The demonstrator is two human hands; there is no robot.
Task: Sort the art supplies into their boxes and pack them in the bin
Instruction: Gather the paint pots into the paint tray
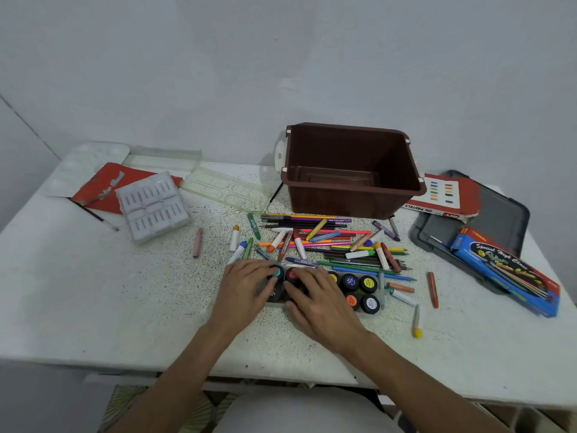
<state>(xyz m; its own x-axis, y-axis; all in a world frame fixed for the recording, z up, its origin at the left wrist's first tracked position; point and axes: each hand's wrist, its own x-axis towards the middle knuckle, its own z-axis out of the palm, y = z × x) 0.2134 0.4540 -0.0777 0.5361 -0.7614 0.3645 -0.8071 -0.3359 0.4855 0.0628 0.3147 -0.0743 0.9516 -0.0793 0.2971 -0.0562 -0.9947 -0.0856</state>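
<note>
A clear tray (376, 312) of small black paint pots lies at the table's front middle. My left hand (246, 287) rests on the pots at its left end, fingers by a green-lidded pot (276, 271). Beside it, my right hand (315, 300) lies over the neighbouring pots, touching a red-lidded pot (293, 274). Several pots (359, 284) with yellow, purple and orange lids stand uncovered on the right. Behind the tray is a loose pile of coloured pencils, markers and crayons (327, 242). The brown bin (349, 170) stands behind the pile with nothing in it.
At back left lie a white crayon insert (154, 206), a red pencil box (100, 187), a clear case (231, 189) and a white palette (84, 164). At right a grey lid (499, 214) carries an oil pastel box (443, 195) and a blue box (505, 270). Stray crayons (432, 289) lie around.
</note>
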